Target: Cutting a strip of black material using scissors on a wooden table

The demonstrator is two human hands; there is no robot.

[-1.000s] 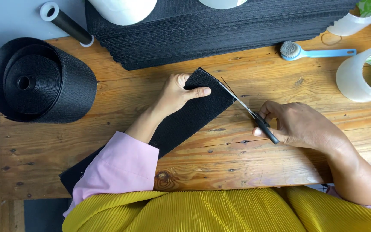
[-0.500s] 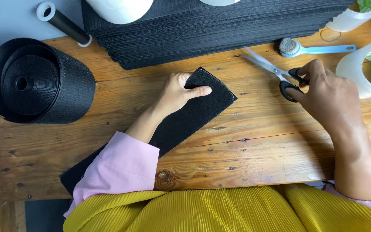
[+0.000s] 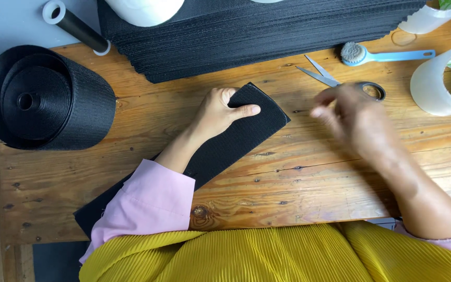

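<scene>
Ribbed black webbing strip lies pinned under left hand; right hand blurred, seemingly empty.

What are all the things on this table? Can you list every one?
webbing strip: one, black, under left hand
webbing roll: one, black, left end
stacked cut strips: many, black, far edge
scissors: one, grey, lying open beside right hand
brush: one, blue handle, beyond scissors
tape rolls: two, clear, right
table: one, brown wood
left hand: pressing strip
right hand: blurred, empty, above table
</scene>
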